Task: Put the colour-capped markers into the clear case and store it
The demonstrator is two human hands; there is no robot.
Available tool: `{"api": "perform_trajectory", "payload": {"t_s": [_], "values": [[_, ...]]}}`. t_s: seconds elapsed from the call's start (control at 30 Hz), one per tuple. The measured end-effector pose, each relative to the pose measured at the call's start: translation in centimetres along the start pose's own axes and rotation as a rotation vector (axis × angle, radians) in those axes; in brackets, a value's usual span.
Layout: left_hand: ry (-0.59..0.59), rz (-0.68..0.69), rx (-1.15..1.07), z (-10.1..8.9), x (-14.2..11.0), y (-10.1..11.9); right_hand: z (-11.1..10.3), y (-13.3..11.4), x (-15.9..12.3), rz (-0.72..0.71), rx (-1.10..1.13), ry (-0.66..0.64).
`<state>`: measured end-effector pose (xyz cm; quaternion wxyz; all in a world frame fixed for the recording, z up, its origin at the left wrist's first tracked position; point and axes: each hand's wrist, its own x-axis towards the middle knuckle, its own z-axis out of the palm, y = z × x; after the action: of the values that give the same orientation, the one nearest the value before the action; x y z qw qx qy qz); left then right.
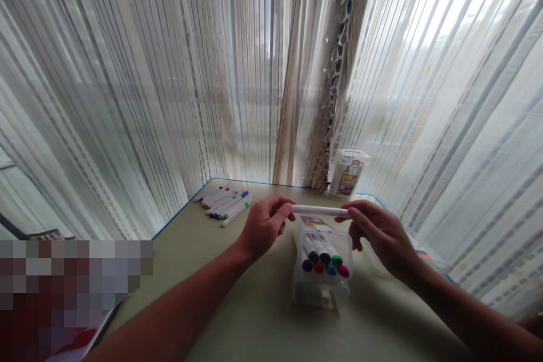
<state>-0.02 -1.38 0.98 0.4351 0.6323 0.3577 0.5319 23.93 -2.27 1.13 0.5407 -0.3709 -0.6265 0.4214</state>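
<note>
My left hand (265, 225) and my right hand (377, 233) each pinch one end of a white marker (319, 210), held level above the table. Right below it lies a clear plastic box (321, 288) on its side, with several markers inside showing coloured caps (326, 263). Both hands are closed on the marker's ends.
A row of several loose white markers (227, 203) lies at the far left of the pale green table (237, 317). A second clear marker box (348, 172) stands upright at the back by the striped curtains (127, 96). A blurred patch (63, 294) covers the lower left.
</note>
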Motion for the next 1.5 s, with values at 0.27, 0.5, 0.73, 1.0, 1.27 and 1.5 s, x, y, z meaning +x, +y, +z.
{"api": "perform_trajectory", "payload": {"t_s": [0.27,0.5,0.73,1.0,1.27,1.5], "values": [[0.01,0.051,0.202,-0.02,-0.25,0.23,-0.11,0.15,-0.07,-0.008,-0.079,0.031],[0.02,0.044,0.123,0.0,-0.03,0.09,0.05,-0.08,-0.04,-0.029,-0.066,0.024],[0.023,-0.027,-0.075,-0.06,0.3,0.23,-0.04,-0.19,-0.08,-0.031,-0.024,0.013],[0.042,-0.073,-0.139,-0.15,0.48,0.14,-0.43,-0.03,-0.05,-0.032,0.055,0.006],[0.04,-0.11,-0.193,-0.2,0.43,0.25,-0.44,0.08,0.04,0.026,0.188,0.019],[0.047,-0.078,-0.156,-0.08,0.34,0.38,-0.38,0.0,0.05,0.036,0.184,0.045]]}}
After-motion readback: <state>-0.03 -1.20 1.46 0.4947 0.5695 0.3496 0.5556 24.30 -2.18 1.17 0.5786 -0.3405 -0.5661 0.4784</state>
